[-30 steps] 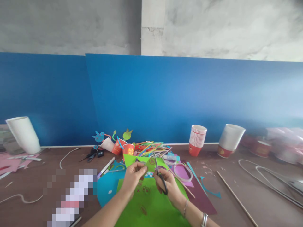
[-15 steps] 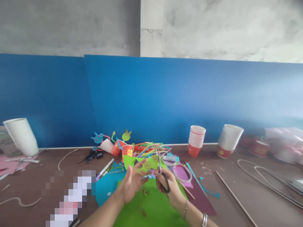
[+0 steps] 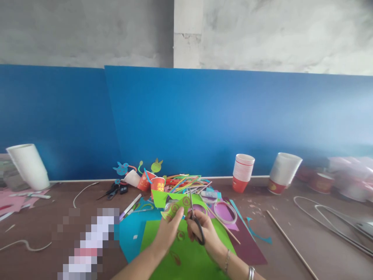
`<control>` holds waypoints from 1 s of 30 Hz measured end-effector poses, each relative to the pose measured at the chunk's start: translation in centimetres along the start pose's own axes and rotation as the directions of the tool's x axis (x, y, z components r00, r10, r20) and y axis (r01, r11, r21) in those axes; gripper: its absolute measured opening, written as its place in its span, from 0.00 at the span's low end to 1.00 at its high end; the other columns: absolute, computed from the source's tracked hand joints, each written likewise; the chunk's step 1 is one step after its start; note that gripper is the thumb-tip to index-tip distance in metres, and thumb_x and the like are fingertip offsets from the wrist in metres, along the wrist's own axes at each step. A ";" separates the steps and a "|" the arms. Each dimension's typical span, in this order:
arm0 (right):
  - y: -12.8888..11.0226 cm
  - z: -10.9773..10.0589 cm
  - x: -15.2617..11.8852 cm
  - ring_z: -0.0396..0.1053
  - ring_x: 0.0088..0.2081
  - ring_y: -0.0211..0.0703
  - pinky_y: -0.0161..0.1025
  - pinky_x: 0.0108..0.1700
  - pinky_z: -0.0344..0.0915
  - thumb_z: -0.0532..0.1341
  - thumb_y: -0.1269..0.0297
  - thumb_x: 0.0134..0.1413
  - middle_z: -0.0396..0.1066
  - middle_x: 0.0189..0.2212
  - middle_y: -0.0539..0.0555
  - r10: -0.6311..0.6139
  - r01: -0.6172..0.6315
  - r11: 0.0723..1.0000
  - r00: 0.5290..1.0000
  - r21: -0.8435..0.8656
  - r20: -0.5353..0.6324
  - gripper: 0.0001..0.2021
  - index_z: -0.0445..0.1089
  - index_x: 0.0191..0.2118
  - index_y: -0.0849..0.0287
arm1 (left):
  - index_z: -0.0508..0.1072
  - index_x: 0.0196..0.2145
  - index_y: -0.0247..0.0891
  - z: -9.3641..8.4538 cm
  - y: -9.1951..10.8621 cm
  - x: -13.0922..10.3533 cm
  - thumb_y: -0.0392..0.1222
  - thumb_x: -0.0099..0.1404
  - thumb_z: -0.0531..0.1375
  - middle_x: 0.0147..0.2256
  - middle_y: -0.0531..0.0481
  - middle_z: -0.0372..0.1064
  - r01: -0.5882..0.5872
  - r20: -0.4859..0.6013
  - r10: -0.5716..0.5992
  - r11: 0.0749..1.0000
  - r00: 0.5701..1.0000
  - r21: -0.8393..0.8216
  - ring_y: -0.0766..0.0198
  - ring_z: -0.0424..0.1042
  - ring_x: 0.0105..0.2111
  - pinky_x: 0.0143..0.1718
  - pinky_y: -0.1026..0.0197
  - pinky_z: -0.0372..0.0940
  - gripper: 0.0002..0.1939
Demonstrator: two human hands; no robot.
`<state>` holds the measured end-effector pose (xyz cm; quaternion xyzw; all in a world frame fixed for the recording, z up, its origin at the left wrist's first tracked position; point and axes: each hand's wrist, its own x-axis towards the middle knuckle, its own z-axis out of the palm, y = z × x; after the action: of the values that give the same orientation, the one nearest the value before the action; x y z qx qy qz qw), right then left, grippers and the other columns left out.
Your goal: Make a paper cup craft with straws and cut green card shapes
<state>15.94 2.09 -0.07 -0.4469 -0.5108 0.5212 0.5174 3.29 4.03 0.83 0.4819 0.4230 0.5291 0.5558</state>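
Note:
A small piece of green paper (image 3: 175,208) with reddish drawn rings is pinched in my left hand (image 3: 171,229), thumb on top. My right hand (image 3: 204,229) grips black-handled scissors (image 3: 196,217), blades pointing up and away beside the right end of that piece. Whether the blades touch the paper I cannot tell. Below both hands lies a larger green sheet (image 3: 157,237) with more reddish drawings. Another green scrap (image 3: 159,197) sits just beyond my left hand. A blue sheet (image 3: 128,233) and a dark purple sheet (image 3: 247,249) stick out beneath the green one.
Red paper cups (image 3: 157,185) with animal cut-outs stand behind, beside a heap of colourful straws (image 3: 186,182). Cup stacks (image 3: 243,173) stand at the back right. A tape roll (image 3: 225,212) lies right of my hands, with a wooden stick (image 3: 291,245) farther right.
My left hand has turned and closed on the green piece, which now tilts up to the right. The scissors have shifted slightly left and toward me.

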 end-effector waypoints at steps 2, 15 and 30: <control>-0.1 -0.1 0.0 0.55 0.14 0.31 0.29 0.17 0.49 0.65 0.47 0.41 0.62 0.12 0.44 -0.002 0.002 1.000 1.000 -0.007 0.004 0.19 0.64 0.27 0.59 | 0.77 0.38 0.38 -0.1 0.2 0.2 0.53 0.52 0.65 0.41 0.44 0.77 -0.019 0.007 0.019 1.000 1.000 0.003 0.49 0.71 0.47 0.50 0.53 0.64 0.20; 0.2 -0.3 0.3 0.52 0.13 0.30 0.30 0.17 0.50 0.65 0.43 0.42 0.57 0.10 0.42 -0.031 0.031 0.999 0.999 -0.029 -0.005 0.22 0.63 0.24 0.60 | 0.75 0.35 0.38 -0.5 1.2 0.7 0.48 0.57 0.62 0.37 0.46 0.76 -0.137 0.118 0.130 0.989 0.984 0.048 0.53 0.71 0.44 0.49 0.57 0.62 0.12; 0.2 -0.6 0.3 0.51 0.11 0.28 0.28 0.13 0.47 0.65 0.42 0.40 0.55 0.09 0.41 0.030 -0.029 0.998 1.000 -0.048 0.009 0.23 0.65 0.26 0.60 | 0.76 0.34 0.39 -2.4 1.3 2.3 0.45 0.50 0.68 0.37 0.46 0.76 -0.126 0.116 0.118 0.990 0.986 0.062 0.52 0.71 0.43 0.49 0.56 0.61 0.13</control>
<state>16.52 2.43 -0.28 -0.4640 -0.5190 0.5186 0.4963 0.86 6.51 1.74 0.5547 0.3791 0.5194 0.5281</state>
